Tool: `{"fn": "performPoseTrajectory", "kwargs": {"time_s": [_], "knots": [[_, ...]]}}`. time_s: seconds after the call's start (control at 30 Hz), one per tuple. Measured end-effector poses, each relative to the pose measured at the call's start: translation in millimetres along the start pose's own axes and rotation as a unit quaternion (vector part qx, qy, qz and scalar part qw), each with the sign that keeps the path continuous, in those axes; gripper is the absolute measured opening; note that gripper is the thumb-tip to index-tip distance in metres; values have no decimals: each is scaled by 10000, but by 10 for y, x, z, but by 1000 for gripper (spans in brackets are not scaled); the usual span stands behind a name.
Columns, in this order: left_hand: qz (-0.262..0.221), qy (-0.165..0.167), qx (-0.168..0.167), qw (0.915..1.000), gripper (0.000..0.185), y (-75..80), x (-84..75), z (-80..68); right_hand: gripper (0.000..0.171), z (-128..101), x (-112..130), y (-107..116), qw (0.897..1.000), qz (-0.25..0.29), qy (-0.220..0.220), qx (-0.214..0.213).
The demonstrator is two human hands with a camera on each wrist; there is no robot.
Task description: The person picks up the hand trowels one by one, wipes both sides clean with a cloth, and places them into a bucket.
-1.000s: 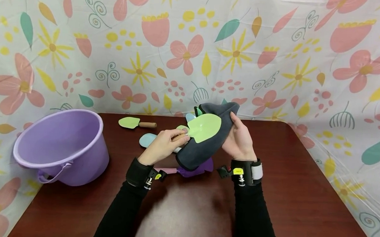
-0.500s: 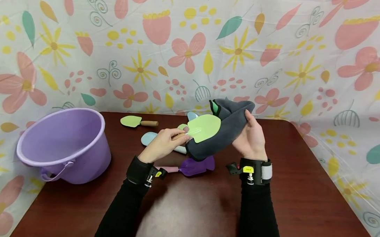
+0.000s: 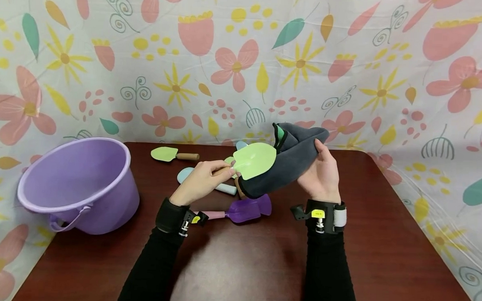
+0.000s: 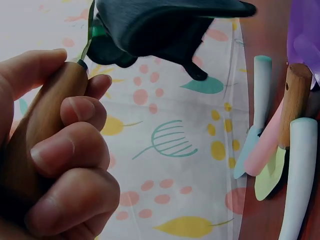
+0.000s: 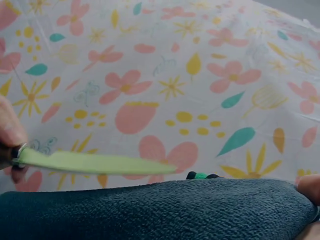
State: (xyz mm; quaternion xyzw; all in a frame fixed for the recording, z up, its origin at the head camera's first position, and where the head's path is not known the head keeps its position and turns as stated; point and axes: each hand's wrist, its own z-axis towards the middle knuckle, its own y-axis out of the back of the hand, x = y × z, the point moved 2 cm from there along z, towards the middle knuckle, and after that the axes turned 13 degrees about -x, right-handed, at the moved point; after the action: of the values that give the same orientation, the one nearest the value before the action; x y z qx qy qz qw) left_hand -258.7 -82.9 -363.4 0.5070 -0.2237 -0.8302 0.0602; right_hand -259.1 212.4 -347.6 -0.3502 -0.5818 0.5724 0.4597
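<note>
Green trowel (image 3: 253, 160) was gripped by its wooden handle in the left hand (image 3: 202, 181), above the grey cloth (image 3: 288, 163) that the right hand (image 3: 323, 173) cupped from below, so I judged flat, gentle strokes best.

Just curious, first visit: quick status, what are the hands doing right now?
Left hand grips green trowel by its handle. Right hand holds grey cloth beneath the blade. Nothing in the way.

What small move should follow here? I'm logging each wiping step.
Probably draw the grey cloth in the right hand along the green trowel; the left hand grips its wooden handle, and the blade lies against the cloth.
</note>
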Motion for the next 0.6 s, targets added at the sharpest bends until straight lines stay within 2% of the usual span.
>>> {"fn": "performPoseTrajectory", "kwargs": {"time_s": [0.13,0.2,0.27,0.4,0.5,0.6], "knots": [[-414,27,87,9991,31,-13,-41,10,55,72,-136,-29,9992,-369,-168,-20],[-426,43,84,9990,28,-26,-61,1,52,107,-229,-33,9979,-601,-258,-4],[-341,63,47,9994,25,-28,-85,-12,46,154,-330,-42,9950,-932,-372,-11],[9,-65,20,10000,23,-48,-118,-16,31,207,-490,-43,9880,-1378,-618,-327],[183,-168,57,9997,22,-77,-133,-5,31,209,-549,-47,9862,-1435,-712,-419],[283,-241,102,9993,19,-101,-143,0,33,197,-567,-55,9873,-1392,-709,-302]]}}
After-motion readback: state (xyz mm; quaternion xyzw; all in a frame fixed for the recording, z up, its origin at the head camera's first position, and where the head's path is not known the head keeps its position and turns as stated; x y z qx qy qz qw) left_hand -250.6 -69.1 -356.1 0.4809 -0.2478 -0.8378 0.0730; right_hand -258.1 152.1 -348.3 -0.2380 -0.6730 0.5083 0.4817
